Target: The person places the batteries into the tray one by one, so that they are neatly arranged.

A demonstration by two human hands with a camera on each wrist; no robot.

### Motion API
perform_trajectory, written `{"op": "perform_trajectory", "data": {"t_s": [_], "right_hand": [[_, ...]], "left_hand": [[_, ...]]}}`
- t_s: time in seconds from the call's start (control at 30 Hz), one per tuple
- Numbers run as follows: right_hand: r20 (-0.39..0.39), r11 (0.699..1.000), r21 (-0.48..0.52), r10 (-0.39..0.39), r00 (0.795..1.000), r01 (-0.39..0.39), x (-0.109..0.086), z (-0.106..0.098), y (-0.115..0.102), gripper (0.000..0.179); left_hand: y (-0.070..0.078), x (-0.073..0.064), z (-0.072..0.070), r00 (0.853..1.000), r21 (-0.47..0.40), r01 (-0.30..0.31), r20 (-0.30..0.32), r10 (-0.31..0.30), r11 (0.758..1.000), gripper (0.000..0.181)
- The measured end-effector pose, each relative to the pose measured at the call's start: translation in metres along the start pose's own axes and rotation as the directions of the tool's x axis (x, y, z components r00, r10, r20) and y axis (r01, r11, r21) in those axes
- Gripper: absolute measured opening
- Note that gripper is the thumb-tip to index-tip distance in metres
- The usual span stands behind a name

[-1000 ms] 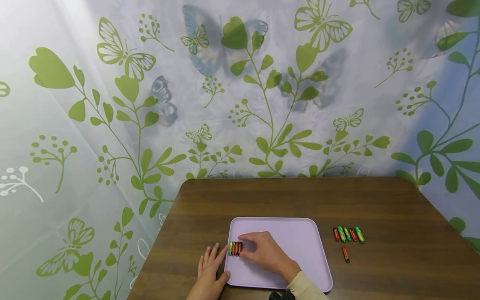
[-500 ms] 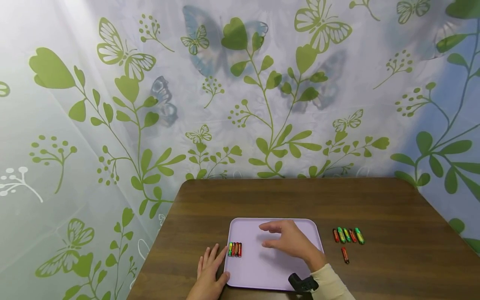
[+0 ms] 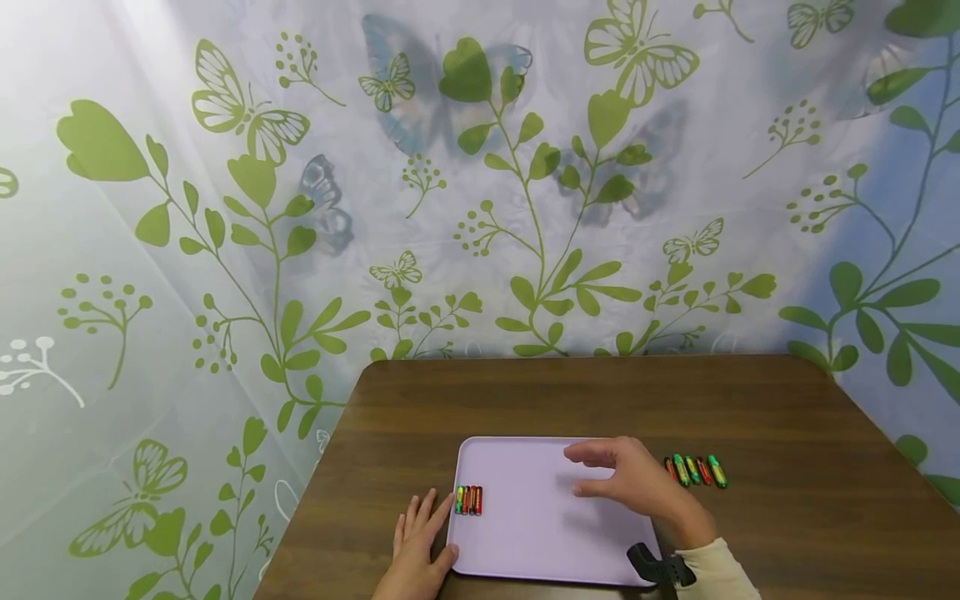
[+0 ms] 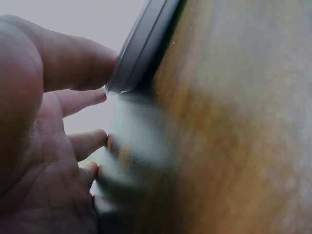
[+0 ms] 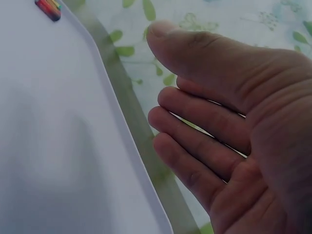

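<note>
A pale purple tray point(image 3: 540, 546) lies on the brown table. Against its left rim several small batteries point(image 3: 469, 500), one green and yellow and the others red and black, stand side by side in a row. My left hand point(image 3: 422, 546) rests at the tray's left edge, with thumb and fingertips touching the rim point(image 4: 141, 48). Over the tray's right part hovers my right hand point(image 3: 637, 483), thumb and fingers apart and nothing between them. To the right of the tray, more batteries point(image 3: 697, 471) in green and red lie in a row, partly behind that hand.
The wooden table point(image 3: 600, 396) reaches back to a curtain point(image 3: 480, 208) printed with green leaves and butterflies. A black strap device point(image 3: 660, 567) sits on my right wrist, above the tray's near right corner.
My right hand has left the row of batteries on the tray and moved right across it, holding nothing. It now covers the single red battery. My left hand has stayed in place.
</note>
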State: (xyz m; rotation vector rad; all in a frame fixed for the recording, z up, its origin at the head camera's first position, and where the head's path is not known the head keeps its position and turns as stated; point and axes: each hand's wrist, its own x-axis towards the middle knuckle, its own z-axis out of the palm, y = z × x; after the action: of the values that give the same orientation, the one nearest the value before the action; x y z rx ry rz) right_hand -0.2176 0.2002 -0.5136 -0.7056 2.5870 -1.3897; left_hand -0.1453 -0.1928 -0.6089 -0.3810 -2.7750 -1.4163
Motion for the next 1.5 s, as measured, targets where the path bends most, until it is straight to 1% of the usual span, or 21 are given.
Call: {"op": "perform_trajectory", "data": {"t_s": [0.17,0.33,0.4,0.53,0.6,0.67,0.77,0.8,0.93,1.03,1.17,1.33,1.4,1.5], "right_hand": [[-0.019,1.0,-0.025,0.019,1.0,-0.02,-0.018,-0.017,0.011,0.053],[-0.053,0.997,-0.063,0.031,0.998,-0.034,-0.036,-0.035,0.023,0.052],[-0.072,0.995,-0.094,0.037,0.997,-0.043,-0.044,-0.042,0.027,0.051],[-0.088,0.983,-0.157,0.08,0.993,-0.094,-0.06,-0.054,0.035,0.052],[-0.09,0.977,-0.168,0.121,0.989,-0.135,-0.068,-0.061,0.038,0.052],[-0.092,0.972,-0.179,0.136,0.987,-0.15,-0.075,-0.066,0.042,0.053],[-0.11,0.967,-0.209,0.122,0.986,-0.143,-0.084,-0.073,0.047,0.054],[-0.109,0.967,-0.222,0.104,0.989,-0.126,-0.086,-0.075,0.049,0.054],[-0.103,0.963,-0.249,0.08,0.991,-0.104,-0.096,-0.08,0.055,0.053],[-0.092,0.956,-0.268,0.099,0.991,-0.12,-0.103,-0.084,0.059,0.054],[-0.086,0.929,-0.322,0.162,0.983,-0.182,-0.11,-0.088,0.063,0.057],[-0.092,0.906,-0.371,0.183,0.979,-0.205,-0.113,-0.087,0.069,0.057],[-0.108,0.9,-0.384,0.18,0.978,-0.208,-0.113,-0.084,0.07,0.056],[-0.116,0.881,-0.416,0.195,0.974,-0.226,-0.113,-0.08,0.072,0.056]], "left_hand": [[-0.001,-0.001,0.0,1.0,0.0,0.004,-0.003,-0.004,1.0,0.074],[-0.006,0.0,0.002,0.999,0.008,0.034,0.011,-0.035,0.999,0.076],[-0.007,0.0,0.001,0.999,0.007,0.043,0.022,-0.043,0.999,0.076],[-0.008,0.0,0.001,0.998,0.002,0.057,0.039,-0.057,0.998,0.076],[-0.009,0.001,0.0,0.997,0.001,0.059,0.043,-0.059,0.998,0.075],[-0.01,0.001,0.0,0.997,0.003,0.061,0.043,-0.061,0.998,0.076],[-0.011,0.001,0.0,0.997,0.001,0.06,0.043,-0.06,0.998,0.075],[-0.011,0.001,0.0,0.997,-0.001,0.06,0.043,-0.059,0.998,0.075],[-0.009,0.001,-0.001,0.997,-0.007,0.059,0.047,-0.059,0.998,0.075],[-0.007,0.001,0.0,0.997,-0.008,0.061,0.049,-0.06,0.998,0.075],[-0.006,0.0,0.0,0.997,-0.006,0.065,0.052,-0.064,0.998,0.074],[-0.007,0.0,0.0,0.997,-0.001,0.058,0.044,-0.057,0.998,0.075],[-0.007,0.0,0.0,0.998,-0.002,0.051,0.039,-0.051,0.999,0.075],[-0.005,0.0,-0.001,0.998,-0.003,0.05,0.039,-0.05,0.999,0.075]]}}
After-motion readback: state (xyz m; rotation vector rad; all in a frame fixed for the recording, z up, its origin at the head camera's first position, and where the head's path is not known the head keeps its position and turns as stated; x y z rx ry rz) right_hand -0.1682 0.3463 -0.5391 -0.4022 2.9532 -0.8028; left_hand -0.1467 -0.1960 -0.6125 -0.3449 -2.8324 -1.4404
